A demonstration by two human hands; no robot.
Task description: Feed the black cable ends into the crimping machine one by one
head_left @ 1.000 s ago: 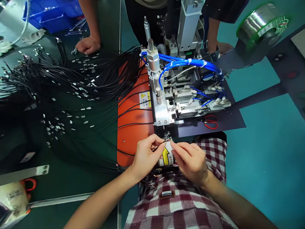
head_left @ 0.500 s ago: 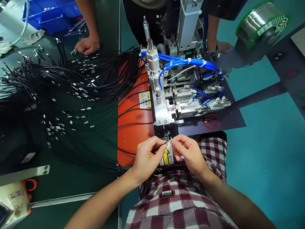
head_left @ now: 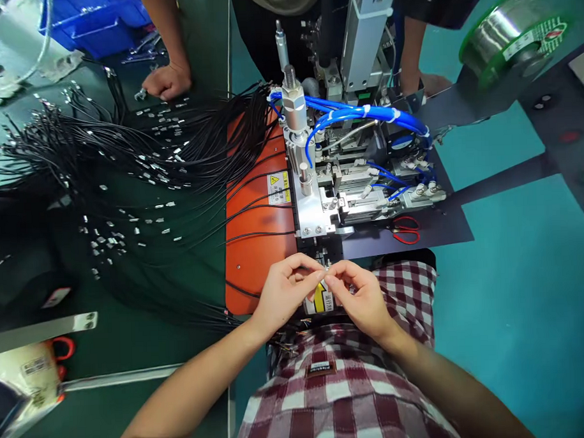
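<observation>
Plainly, left hand [head_left: 285, 291] and right hand [head_left: 362, 299] pinch together on the tip of a black wire [head_left: 237, 289]; both sit just before the machine [head_left: 320, 208], steadying it.

We find the left hand [head_left: 282, 293] and right hand [head_left: 359, 300] fingertip to fingertip, both pinching the end of a black cable [head_left: 237, 290] just before the machine [head_left: 315, 208]. The loose cable bundle [head_left: 127, 154] spreads onto the orange plate [head_left: 255, 258]. A co-worker's hand [head_left: 165, 83] rests beyond it.
</observation>
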